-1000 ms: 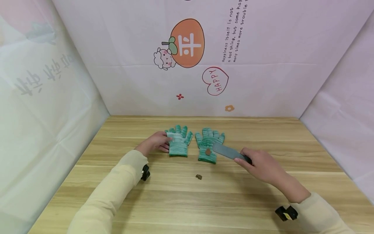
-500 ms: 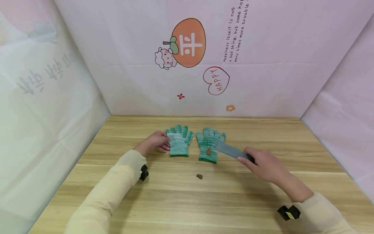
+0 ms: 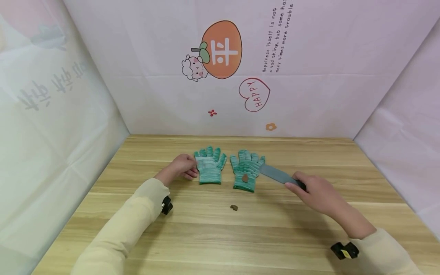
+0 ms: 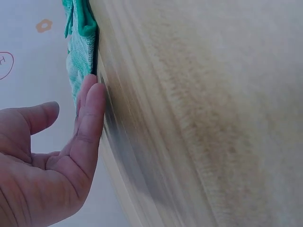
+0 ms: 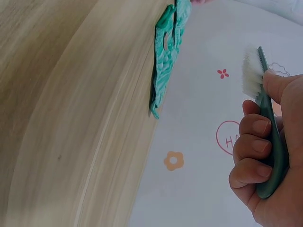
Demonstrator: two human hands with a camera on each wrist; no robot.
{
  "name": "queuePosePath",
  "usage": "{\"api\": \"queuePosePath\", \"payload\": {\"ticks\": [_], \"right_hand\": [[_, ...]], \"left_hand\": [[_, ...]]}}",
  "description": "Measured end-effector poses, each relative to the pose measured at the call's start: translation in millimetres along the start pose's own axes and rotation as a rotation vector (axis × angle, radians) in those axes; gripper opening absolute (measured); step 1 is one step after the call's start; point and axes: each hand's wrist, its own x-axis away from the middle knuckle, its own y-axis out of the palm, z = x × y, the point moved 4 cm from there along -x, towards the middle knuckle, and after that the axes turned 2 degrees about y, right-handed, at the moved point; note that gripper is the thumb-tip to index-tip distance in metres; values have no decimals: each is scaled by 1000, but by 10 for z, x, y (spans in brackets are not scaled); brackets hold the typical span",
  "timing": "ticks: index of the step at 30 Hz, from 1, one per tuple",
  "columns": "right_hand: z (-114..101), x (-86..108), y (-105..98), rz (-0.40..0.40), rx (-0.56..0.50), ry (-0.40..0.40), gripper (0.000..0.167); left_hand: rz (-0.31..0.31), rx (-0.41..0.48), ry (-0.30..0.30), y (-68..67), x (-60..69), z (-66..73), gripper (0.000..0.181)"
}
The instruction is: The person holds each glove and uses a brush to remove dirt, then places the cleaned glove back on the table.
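Left hand (image 3: 183, 167) loosely extended, right hand (image 3: 320, 193) gripping smooth bristled brush (image 5: 279, 153), flat knitted gloves (image 3: 210, 171)

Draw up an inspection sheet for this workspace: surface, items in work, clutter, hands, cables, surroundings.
Surface: light wood-grain table.
Job's things: green-and-white knitted glove at left and green-and-white knitted glove at right, lying flat, apart; a small brown patch shows on the right one, stain or loose piece unclear. Green-handled brush with pale bristles, raised above the table.
Clutter: small, irregular brown fragment on the table, nearer the camera than the gloves.
Left hand: beside the left glove, holding nothing; contact unclear.
Right hand: grips the brush by its handle.
Cables: nothing seen.
Surroundings: white sheets at the back and both sides, the back one printed in orange, red and black.
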Motion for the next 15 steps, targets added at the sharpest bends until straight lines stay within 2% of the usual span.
{"api": "queuePosePath", "payload": {"ticks": [7, 10, 15], "right_hand": [[43, 21, -52, 21, 22, 9, 23], [66, 30, -72, 26, 29, 16, 23], [98, 34, -117, 35, 29, 22, 24]], "left_hand": [[32, 34, 9, -70, 57, 67, 27], [5, 34, 36, -57, 67, 129, 28], [-73, 37, 70, 49, 101, 253, 33]]}}
